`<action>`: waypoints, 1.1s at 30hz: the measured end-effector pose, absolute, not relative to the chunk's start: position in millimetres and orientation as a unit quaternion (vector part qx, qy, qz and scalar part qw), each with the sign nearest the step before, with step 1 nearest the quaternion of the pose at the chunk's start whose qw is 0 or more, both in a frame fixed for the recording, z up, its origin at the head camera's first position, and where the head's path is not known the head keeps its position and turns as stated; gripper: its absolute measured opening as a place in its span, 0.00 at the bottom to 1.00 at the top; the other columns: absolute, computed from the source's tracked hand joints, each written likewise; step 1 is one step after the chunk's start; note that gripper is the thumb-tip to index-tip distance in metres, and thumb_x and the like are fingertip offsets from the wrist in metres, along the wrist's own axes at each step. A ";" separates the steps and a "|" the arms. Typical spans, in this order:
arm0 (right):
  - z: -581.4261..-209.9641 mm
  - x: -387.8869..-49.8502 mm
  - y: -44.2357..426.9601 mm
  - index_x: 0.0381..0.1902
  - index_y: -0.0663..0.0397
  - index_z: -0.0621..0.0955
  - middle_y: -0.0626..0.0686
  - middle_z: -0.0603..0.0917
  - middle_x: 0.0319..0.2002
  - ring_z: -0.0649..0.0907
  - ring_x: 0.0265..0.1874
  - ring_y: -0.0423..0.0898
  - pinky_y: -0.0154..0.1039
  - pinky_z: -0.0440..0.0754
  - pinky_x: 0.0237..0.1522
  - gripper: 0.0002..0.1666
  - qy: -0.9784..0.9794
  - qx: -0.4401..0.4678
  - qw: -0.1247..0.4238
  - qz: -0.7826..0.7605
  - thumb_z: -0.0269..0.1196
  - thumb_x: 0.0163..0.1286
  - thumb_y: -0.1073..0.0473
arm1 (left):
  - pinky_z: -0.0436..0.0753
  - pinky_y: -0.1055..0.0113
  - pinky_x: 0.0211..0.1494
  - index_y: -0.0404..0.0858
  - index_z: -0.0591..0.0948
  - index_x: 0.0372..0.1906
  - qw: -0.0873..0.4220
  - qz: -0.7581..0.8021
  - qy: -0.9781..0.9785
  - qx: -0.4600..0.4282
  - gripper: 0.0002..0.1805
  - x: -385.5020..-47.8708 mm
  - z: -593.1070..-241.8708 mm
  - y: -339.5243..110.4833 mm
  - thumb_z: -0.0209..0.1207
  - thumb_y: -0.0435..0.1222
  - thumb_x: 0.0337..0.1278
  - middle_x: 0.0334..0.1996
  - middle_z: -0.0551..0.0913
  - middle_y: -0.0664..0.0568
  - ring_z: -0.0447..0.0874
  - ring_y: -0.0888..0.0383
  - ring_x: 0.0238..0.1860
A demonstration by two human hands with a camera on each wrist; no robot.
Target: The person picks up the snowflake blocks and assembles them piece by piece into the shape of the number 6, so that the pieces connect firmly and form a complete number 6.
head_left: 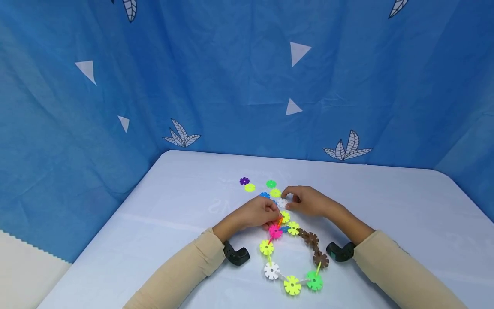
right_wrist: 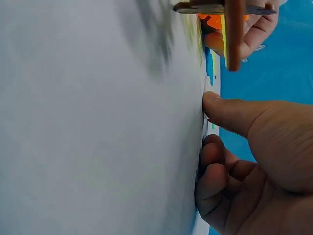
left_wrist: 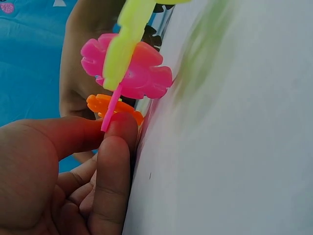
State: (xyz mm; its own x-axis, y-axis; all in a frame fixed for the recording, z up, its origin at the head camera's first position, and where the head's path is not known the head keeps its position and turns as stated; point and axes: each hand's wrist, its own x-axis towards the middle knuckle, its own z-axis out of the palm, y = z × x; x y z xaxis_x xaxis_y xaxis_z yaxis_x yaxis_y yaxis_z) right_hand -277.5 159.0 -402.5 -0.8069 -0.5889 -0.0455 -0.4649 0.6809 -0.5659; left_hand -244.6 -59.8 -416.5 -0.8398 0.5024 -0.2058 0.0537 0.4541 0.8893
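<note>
In the head view, a closed loop of notched flower discs lies on the table, with pink [head_left: 275, 231], yellow [head_left: 266, 247], white [head_left: 272, 271], green [head_left: 314, 281] and brown [head_left: 320, 260] ones. My left hand [head_left: 257, 212] pinches the loop at its upper left, beside the orange disc [head_left: 280, 221]; in the left wrist view, thumb and forefinger [left_wrist: 115, 139] meet on a pink edge, near the orange disc [left_wrist: 105, 104]. My right hand [head_left: 310, 201] has curled thumb and forefinger around a loose white disc [head_left: 281, 202]; the right wrist view mostly hides it behind the right hand [right_wrist: 244, 156].
Loose discs lie beyond the hands: purple [head_left: 244, 181], yellow [head_left: 250, 187], green [head_left: 271, 184], another yellow [head_left: 275, 193] and blue [head_left: 264, 195]. The white tabletop [head_left: 185, 184] meets a blue patterned cloth [head_left: 247, 86] at the back and sides.
</note>
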 end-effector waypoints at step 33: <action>-404.8 -265.3 176.6 0.36 0.56 0.84 0.50 0.87 0.33 0.82 0.33 0.46 0.36 0.80 0.39 0.04 0.832 -0.330 0.145 -0.422 0.67 0.68 0.69 | 0.80 0.72 0.29 0.36 0.87 0.36 0.229 0.523 0.807 0.151 0.04 -245.5 -418.6 -58.4 0.64 0.33 0.66 0.28 0.86 0.50 0.80 0.60 0.24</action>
State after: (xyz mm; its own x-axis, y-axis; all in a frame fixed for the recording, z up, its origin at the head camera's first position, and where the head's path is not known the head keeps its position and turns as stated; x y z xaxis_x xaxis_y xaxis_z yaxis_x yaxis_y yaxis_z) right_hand -265.3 176.6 -404.8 -0.7408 -0.6706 0.0372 -0.4260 0.4263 -0.7980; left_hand -245.5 -58.4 -418.6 -0.8493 0.4835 -0.2117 0.0042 0.4072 0.9133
